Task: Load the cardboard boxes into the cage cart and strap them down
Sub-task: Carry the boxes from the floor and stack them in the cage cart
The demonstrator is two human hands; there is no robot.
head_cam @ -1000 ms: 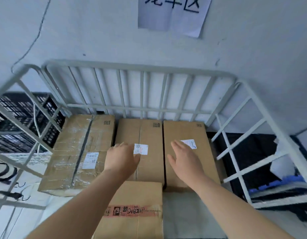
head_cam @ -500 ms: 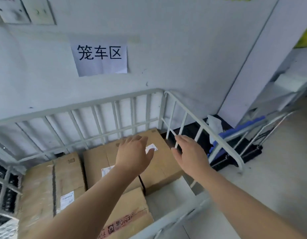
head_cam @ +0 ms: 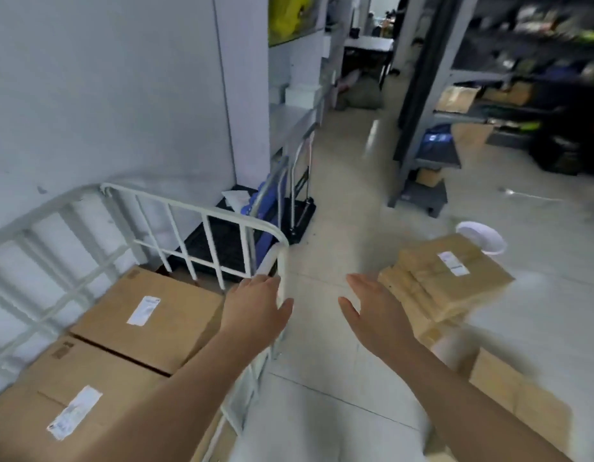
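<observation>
"Two boxes lie in the cage cart at 8 o'clock: the far box and the near box, side by side."

"Can their labels be read?"

"No. Each carries a white label, the far label and the near label, but the print is too blurred. Small dark marks sit near the boxes' corners, also unreadable."

"Which way do the boxes run?"

"The dark gap between them runs roughly from 10 to 4 o'clock, and both labels lie across it, from 1 to 7. A forearm covers one end of each box."

"And the boxes not yet loaded?"

"A floor stack stands at 3 o'clock, outside the cart. Its top box has a stack label pointing from 11 to 5, its print smeared."

"The person's hands?"

"The left hand hangs over the cart's corner rail, fingers straight and close together, thumb out, holding nothing. The right hand is over the bare floor just beside the stack, fingers likewise straight, thumb spread toward 9 o'clock, with nothing in it."
</observation>
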